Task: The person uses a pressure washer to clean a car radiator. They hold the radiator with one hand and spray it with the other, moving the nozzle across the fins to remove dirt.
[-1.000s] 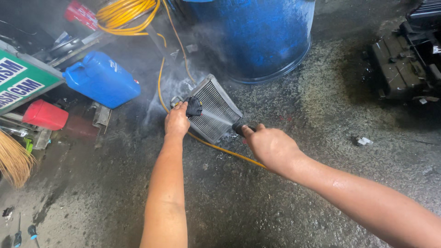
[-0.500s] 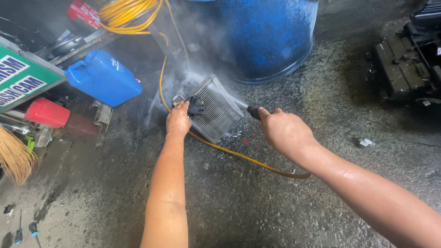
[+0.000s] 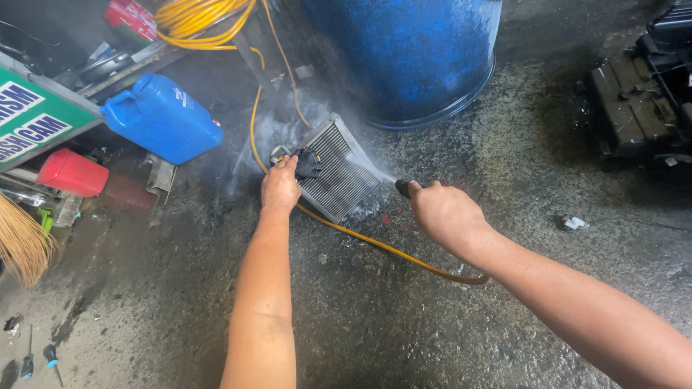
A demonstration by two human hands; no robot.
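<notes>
The left hand [image 3: 280,189] clamps the upper edge of the silver finned metal radiator core [image 3: 337,169], tilting it off the wet concrete floor [image 3: 375,317] to face the black spray nozzle [image 3: 404,187] gripped in the right hand [image 3: 445,213].

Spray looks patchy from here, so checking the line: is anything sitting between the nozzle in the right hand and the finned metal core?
Nothing visible does. The right hand holds the nozzle aimed at the finned core, with only spray and mist between them. The left hand grips the core's far left end, and the yellow hose runs on the floor below the core.
</notes>
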